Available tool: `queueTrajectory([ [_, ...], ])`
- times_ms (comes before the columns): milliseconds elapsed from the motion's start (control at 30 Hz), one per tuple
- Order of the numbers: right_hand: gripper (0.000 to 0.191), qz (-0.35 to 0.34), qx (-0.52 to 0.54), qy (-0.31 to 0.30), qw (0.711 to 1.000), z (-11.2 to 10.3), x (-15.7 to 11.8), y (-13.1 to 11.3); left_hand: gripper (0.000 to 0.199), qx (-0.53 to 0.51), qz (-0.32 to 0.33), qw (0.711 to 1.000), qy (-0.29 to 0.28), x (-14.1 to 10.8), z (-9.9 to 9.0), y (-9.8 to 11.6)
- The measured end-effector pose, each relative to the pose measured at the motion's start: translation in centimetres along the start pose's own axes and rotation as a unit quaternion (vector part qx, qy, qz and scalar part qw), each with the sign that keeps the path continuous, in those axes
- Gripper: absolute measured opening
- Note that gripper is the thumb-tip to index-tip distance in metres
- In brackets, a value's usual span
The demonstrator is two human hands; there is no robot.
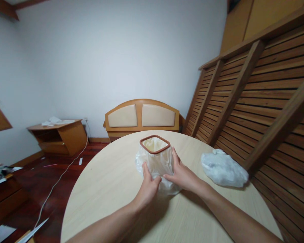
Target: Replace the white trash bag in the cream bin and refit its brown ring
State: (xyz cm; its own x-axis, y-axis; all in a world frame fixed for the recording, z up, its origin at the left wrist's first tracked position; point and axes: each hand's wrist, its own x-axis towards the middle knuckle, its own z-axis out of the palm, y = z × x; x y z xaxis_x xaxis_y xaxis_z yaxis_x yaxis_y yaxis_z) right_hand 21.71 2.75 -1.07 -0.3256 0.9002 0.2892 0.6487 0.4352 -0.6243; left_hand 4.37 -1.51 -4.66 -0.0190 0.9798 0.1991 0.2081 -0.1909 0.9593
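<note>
A small trash can (155, 153) stands upright on the round table, with a brown squarish rim ring (169, 145) around its mouth. A thin, whitish translucent plastic bag (154, 165) lines it and hangs loosely down the outside beneath the ring. My left hand (149, 185) grips the front left side of the bagged can, thumb turned inward. On the right side my right hand (181, 173) holds it, with fingers along the wall and thumb across the front. The bag's lower edge spreads onto the tabletop below my hands.
A crumpled whitish plastic bag (224, 168) lies on the right of the round table (103, 189). Slatted wooden panels (243, 98) lean close beside that edge. A headboard (142, 114) stands behind. At left are a low cabinet (63, 138) and a cable (58, 180) across the floor.
</note>
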Motion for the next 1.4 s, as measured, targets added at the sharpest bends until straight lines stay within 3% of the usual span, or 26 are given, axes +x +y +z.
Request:
queueTrajectory([
  [67,0.134,0.013,-0.016,0.007,1.000,-0.7,0.0,-0.1,0.098,0.053,-0.009,0.998,0.026,0.2,-0.5,0.6],
  [133,0.136,0.014,-0.033,0.021,0.999,-1.2,-0.1,-0.2,0.098,0.117,0.030,0.991,0.051,0.4,-1.1,1.3],
  [200,0.137,-0.017,-0.055,0.036,0.998,-1.5,-0.1,-0.3,0.097,0.183,0.130,0.972,0.062,0.6,-1.9,2.1],
  [300,0.130,-0.090,-0.091,0.050,0.991,-1.6,-0.2,-0.6,0.089,0.291,0.303,0.907,0.041,1.4,-3.3,2.8],
  [367,0.122,-0.124,-0.106,0.061,0.985,-1.6,-0.3,-1.1,0.082,0.340,0.354,0.870,0.043,2.1,-4.3,2.7],
  [633,0.095,-0.186,-0.109,0.063,0.975,-1.3,-0.1,-2.2,0.074,0.337,0.374,0.864,0.034,3.8,-5.5,1.1],
  [900,0.064,-0.173,-0.185,0.096,0.962,-2.2,-0.5,-4.0,0.076,0.333,0.353,0.874,0.017,3.9,-5.9,1.0],
  [1067,0.057,-0.174,-0.233,0.118,0.949,-2.4,0.1,-4.8,0.080,0.337,0.334,0.880,0.014,3.9,-5.9,1.0],
  [1233,0.051,-0.152,-0.236,0.108,0.954,-2.7,1.3,-5.8,0.083,0.349,0.327,0.879,0.006,3.8,-6.1,1.0],
  [1400,0.030,-0.155,-0.226,0.072,0.959,-4.2,2.9,-6.9,0.082,0.360,0.321,0.876,0.008,4.0,-6.6,1.0],
])
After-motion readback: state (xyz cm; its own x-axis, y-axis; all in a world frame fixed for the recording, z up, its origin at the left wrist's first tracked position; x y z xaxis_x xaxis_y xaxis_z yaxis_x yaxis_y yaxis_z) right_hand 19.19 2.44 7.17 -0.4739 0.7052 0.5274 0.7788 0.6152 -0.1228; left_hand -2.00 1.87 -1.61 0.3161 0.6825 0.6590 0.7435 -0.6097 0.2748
